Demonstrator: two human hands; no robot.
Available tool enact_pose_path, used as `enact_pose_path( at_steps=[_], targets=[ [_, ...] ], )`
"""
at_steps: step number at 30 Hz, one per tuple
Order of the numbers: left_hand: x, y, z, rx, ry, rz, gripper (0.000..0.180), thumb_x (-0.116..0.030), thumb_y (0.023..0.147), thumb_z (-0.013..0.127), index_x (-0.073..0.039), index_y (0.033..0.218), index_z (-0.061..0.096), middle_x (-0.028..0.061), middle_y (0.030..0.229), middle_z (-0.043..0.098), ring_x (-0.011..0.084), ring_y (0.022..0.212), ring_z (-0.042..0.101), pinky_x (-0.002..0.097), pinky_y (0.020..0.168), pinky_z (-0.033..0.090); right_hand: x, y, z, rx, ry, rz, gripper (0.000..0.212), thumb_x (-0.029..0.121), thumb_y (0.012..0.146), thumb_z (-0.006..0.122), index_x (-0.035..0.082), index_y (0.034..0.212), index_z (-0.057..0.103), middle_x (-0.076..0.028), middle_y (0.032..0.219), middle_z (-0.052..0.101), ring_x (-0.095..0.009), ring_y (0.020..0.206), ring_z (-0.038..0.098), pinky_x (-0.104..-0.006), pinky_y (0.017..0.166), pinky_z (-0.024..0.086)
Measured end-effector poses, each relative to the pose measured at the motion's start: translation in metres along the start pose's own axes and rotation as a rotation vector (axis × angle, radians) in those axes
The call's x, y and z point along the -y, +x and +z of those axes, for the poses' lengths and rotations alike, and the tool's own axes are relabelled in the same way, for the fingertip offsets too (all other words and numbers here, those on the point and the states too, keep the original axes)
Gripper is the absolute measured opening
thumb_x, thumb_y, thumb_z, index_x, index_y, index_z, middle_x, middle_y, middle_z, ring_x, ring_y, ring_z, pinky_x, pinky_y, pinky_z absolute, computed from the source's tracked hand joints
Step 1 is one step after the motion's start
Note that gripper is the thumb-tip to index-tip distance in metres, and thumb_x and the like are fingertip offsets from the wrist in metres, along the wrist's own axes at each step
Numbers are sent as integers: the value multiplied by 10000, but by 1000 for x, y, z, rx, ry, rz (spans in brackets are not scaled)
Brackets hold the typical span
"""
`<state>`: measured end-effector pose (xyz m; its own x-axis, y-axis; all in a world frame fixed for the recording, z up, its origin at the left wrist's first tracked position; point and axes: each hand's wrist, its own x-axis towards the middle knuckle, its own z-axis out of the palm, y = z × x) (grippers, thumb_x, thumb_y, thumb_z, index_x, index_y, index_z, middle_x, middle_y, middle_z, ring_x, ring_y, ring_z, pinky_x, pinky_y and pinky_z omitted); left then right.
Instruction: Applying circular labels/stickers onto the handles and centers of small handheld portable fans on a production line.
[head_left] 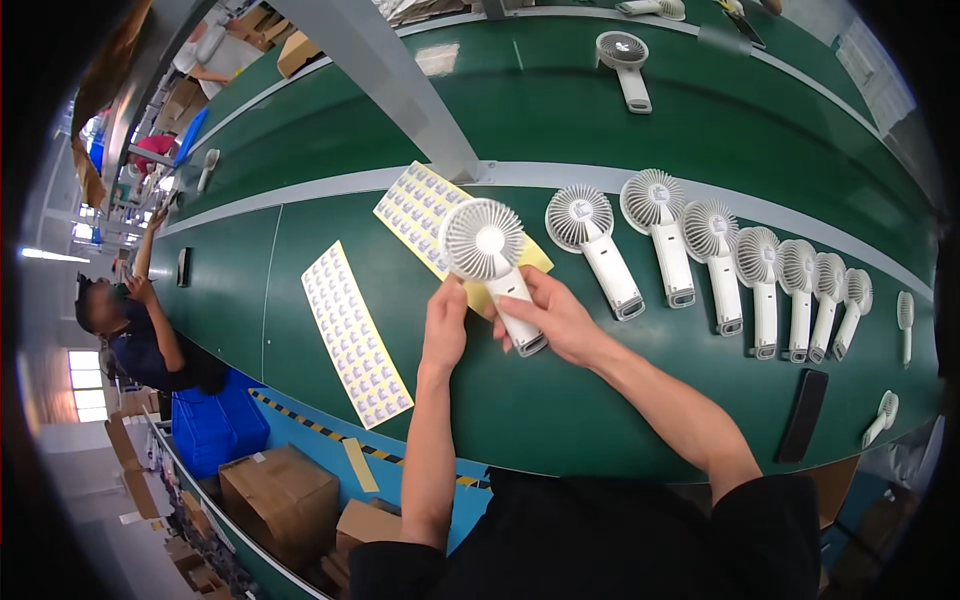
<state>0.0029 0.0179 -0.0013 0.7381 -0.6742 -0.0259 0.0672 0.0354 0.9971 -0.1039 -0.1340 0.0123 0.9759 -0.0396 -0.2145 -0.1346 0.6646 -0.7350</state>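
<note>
A white handheld fan (490, 238) is held above the green table, its round grille away from me and its handle toward me. My right hand (562, 318) grips the handle, thumb across its front. Closed at the left edge of the fan, just below the grille, is my left hand (446, 322); part of its fingers is hidden. Under the fan lies a yellow-backed sticker sheet (412, 200) with rows of small printed stickers, partly covered. A second sticker sheet (357, 335) lies flat to the left of my hands.
A row of white fans stretches rightward, starting with a nearer fan (600, 250). A dark flat bar (803, 415) lies at the right front. One fan (625, 70) sits beyond the metal rail (570, 176). A slanted post (400, 90) rises from it. A co-worker (140, 325) is at left.
</note>
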Motion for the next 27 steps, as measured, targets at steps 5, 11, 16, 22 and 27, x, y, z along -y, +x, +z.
enact_pose_path(
  at_steps=[5, 11, 16, 22, 27],
  targets=[
    [-4, -3, 9, 79, -100, -188, 549, -323, 928, 618, 11, 1338, 468, 123, 1200, 596, 177, 1074, 564, 315, 936, 440, 9, -6, 5, 149, 56, 89, 266, 210, 1008, 526, 31, 1195, 465, -69, 851, 616, -122, 611, 616, -273, 478, 506],
    [-11, 0, 18, 150, -201, -16, 751, -183, 807, 724, -8, 1443, 364, 174, 1481, 415, 262, 1367, 381, 379, 1127, 314, 8, -5, 4, 249, -264, 136, 201, 110, 963, 549, -2, 1117, 486, -45, 680, 553, -115, 510, 549, -250, 410, 427],
    [-20, -4, 26, 96, -30, -94, 693, -168, 812, 619, 30, 1432, 382, 171, 1463, 433, 271, 1341, 419, 380, 1128, 319, 10, -6, -1, 238, -180, 156, 224, 100, 950, 571, -7, 1128, 488, -43, 667, 555, -106, 502, 551, -244, 408, 422],
    [-16, -3, 21, 100, -61, -73, 702, -216, 866, 604, 39, 1457, 325, 157, 1475, 418, 217, 1255, 483, 352, 1037, 414, -3, -7, 5, 182, -193, 85, 196, 130, 948, 591, 2, 1087, 538, -40, 694, 580, -98, 521, 561, -236, 438, 436],
    [-7, -5, 32, -91, -471, -136, 563, -108, 864, 685, 13, 1356, 439, 96, 1294, 537, 174, 1101, 565, 327, 927, 479, -13, -4, 10, -35, -340, -211, 302, 215, 934, 645, -16, 1121, 590, -60, 870, 659, -156, 737, 638, -295, 656, 507]
  ],
)
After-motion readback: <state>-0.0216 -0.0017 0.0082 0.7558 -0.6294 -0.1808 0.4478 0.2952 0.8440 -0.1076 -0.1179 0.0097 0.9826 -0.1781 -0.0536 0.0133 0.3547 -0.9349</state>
